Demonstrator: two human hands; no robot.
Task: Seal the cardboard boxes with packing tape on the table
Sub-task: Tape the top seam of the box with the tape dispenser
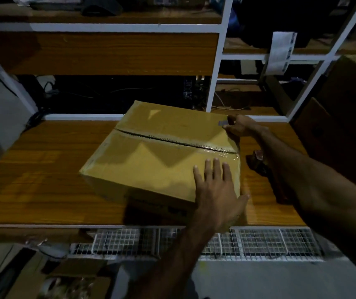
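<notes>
A closed cardboard box [151,152] lies at an angle on the wooden table [47,180]. Its top seam [162,138] runs from the left to the right, with shiny clear tape [218,148] over its right end. My left hand [216,186] presses flat on the near right part of the lid, fingers straight. My right hand [240,127] is at the box's far right corner and pinches a small grey object [223,123] between thumb and fingers; I cannot tell what it is. A dark brownish thing, possibly the tape roll [255,161], lies to the right of the box, partly hidden under my right forearm.
White-framed wooden shelves [108,52] rise behind the table, with cables in the dark gap below. A paper label [280,50] hangs at the upper right. Larger cardboard boxes [345,117] stand at the right. A wire mesh rack [259,242] runs below the table's front edge.
</notes>
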